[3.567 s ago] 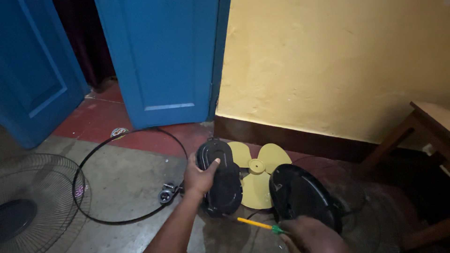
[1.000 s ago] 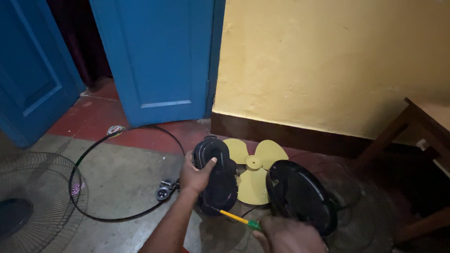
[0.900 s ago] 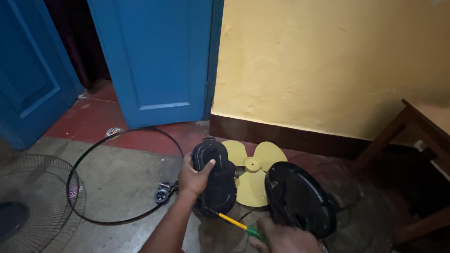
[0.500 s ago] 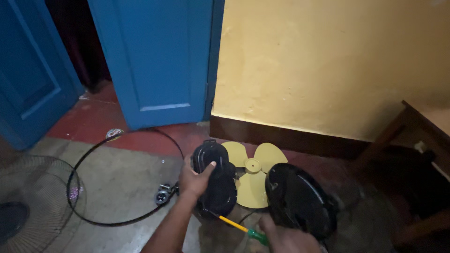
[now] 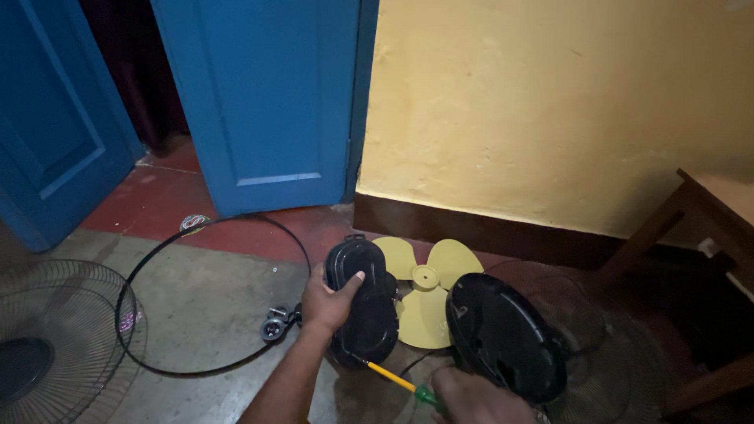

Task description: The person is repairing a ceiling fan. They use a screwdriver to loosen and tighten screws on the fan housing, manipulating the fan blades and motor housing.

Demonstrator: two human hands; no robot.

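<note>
My left hand (image 5: 328, 301) grips a black oval fan motor housing (image 5: 363, 311) standing on the floor. At the bottom edge my right hand (image 5: 470, 397) holds a screwdriver (image 5: 395, 381) with a green handle and a yellow shaft, its tip pointing at the lower part of the housing. A yellow three-blade fan propeller (image 5: 424, 289) lies flat behind the housing. A round black fan base (image 5: 503, 336) leans to the right of it.
A black wire ring (image 5: 206, 300) lies on the grey floor at left, with a small metal clip (image 5: 275, 326) beside it. A wire fan guard (image 5: 47, 338) rests at far left. Blue doors (image 5: 267, 102), a yellow wall and a wooden table (image 5: 707, 212) border the space.
The view has drifted slightly. My right hand with the screwdriver has shifted a little left and lower; my left hand stays on the housing.
</note>
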